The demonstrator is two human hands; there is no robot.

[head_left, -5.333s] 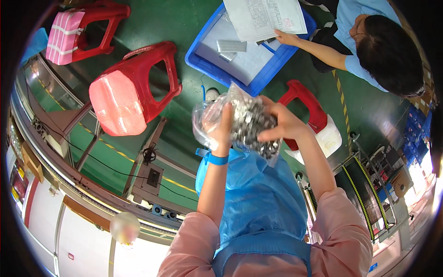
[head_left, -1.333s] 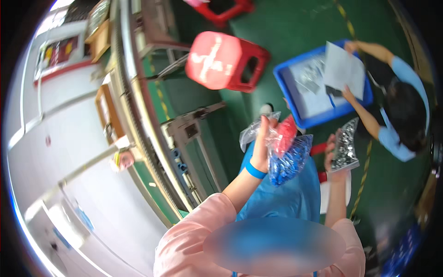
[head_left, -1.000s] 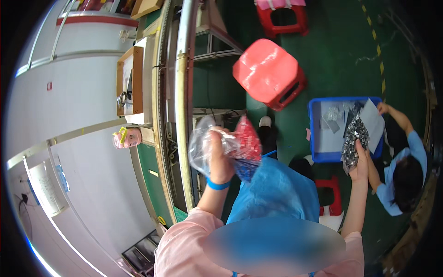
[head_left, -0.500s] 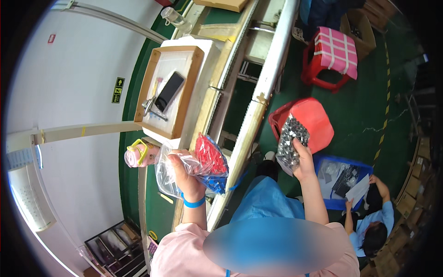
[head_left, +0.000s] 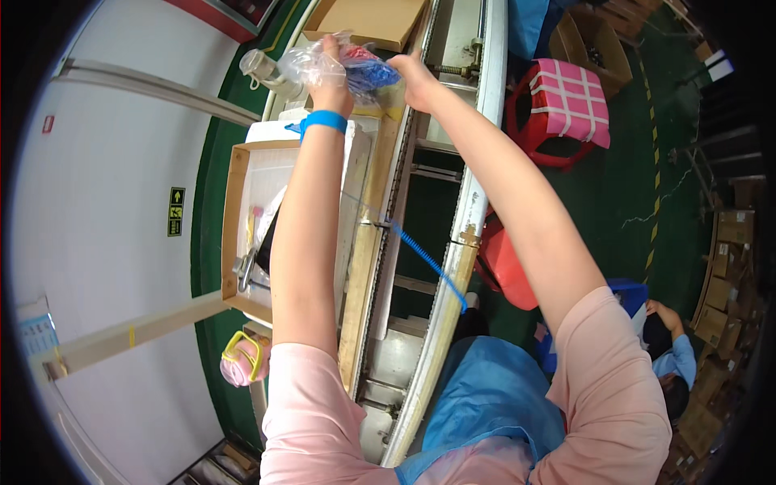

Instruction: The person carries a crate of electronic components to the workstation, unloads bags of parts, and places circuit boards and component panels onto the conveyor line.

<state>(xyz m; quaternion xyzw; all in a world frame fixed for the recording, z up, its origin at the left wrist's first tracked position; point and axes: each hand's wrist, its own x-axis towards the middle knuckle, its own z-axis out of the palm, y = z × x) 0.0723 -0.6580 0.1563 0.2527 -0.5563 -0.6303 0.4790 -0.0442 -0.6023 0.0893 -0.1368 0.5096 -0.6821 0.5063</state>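
Observation:
Stretched far forward over the line, my left hand (head_left: 330, 85) is closed on a clear plastic bag (head_left: 311, 65) of small red and blue parts (head_left: 372, 73). A blue coiled cord (head_left: 424, 255) runs from the blue band (head_left: 323, 120) on that wrist. My right hand (head_left: 416, 85) is at the bag's right edge, its fingers bent toward the blue parts. What those fingers hold is hidden. The bag of dark shiny parts seen earlier cannot be made out. Just beyond my hands lies a shallow cardboard tray (head_left: 388, 18).
A clear bottle (head_left: 271, 74) stands left of my hands. Beneath my left forearm, a cardboard tray (head_left: 234, 194) holds a dark phone (head_left: 267, 238) and metal tool. A metal rail (head_left: 477, 186) runs along the line. Red stools (head_left: 525, 121) and a co-worker (head_left: 675, 360) are at right.
Both my hands have moved far forward and closer together, the left carrying the red and blue parts. The bag of dark parts in my right hand has gone out of sight.

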